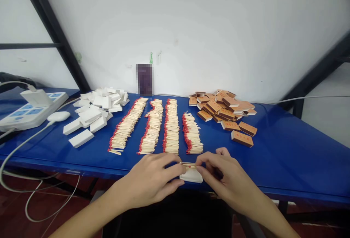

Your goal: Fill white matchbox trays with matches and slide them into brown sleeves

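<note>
At the table's front edge lies a white matchbox tray [191,176] with a few matchsticks [189,165] along its far side, one red head showing. My left hand [155,179] grips the tray's left end, thumb at the near corner and fingertips over the far part. My right hand [222,172] is closed at the right end, thumb and forefinger pinched on the matchsticks' ends; how many they hold is hidden. Just beyond my hands, matches lie in long rows, the shortest row [193,134] on the right and a longer row [171,126] beside it.
White trays [94,112] are heaped at the left, and printed orange-brown matchbox sleeves [218,108] at the right. A power strip [30,112] with cables stands at the far left. A pixelated dark rectangle [144,80] stands against the wall behind the blue table [279,150].
</note>
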Available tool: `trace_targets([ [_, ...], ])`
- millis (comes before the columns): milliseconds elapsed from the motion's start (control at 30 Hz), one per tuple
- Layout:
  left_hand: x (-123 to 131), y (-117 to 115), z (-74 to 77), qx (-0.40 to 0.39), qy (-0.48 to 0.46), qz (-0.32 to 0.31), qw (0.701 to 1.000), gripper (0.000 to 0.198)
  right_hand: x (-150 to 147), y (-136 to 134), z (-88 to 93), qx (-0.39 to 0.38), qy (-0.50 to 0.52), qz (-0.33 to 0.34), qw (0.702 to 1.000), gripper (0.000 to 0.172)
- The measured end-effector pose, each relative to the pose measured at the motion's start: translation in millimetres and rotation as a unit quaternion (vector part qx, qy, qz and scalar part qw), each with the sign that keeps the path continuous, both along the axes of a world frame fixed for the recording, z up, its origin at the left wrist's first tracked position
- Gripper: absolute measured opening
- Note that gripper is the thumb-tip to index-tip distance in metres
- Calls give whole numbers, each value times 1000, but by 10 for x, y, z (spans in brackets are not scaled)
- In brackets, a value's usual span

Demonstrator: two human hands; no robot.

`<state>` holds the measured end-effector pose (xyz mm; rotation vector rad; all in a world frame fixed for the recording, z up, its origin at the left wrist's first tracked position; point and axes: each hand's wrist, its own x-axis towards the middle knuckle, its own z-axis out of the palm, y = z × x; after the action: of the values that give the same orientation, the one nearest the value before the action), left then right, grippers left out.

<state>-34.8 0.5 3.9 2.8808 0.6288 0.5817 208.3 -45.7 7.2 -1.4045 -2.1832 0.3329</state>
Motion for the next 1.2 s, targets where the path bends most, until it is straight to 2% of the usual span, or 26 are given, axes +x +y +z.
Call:
trace_targets([
  [200, 1, 6, -6, 9, -7, -5, 1000, 15, -4, -51, 3, -38, 31, 21, 999, 17],
  [433, 21, 2, -23, -5, -31, -1, 1000, 16, -43, -26, -7, 7, 19, 63, 998, 13],
  [767, 12, -2, -9, -23, -36, 7, 999, 23, -147, -28, 36, 7, 11, 58, 998, 14],
  [867, 8, 0, -13, -7, -31, -1, 999, 20, -121, -12, 35, 18, 29, 38, 999, 15],
  [967, 3, 7, -20, 10, -26, -8, 1000, 18, -36, 46, 13, 59, 42, -17, 997, 14],
  [1067, -1, 14, -21, 18, -26, -8, 999, 19, 56, 123, -23, 86, 9, -59, 995, 12],
  [1200, -3, 11, -23, 21, -23, -6, 1000, 19, 107, 181, -64, 68, -25, -49, 996, 16],
])
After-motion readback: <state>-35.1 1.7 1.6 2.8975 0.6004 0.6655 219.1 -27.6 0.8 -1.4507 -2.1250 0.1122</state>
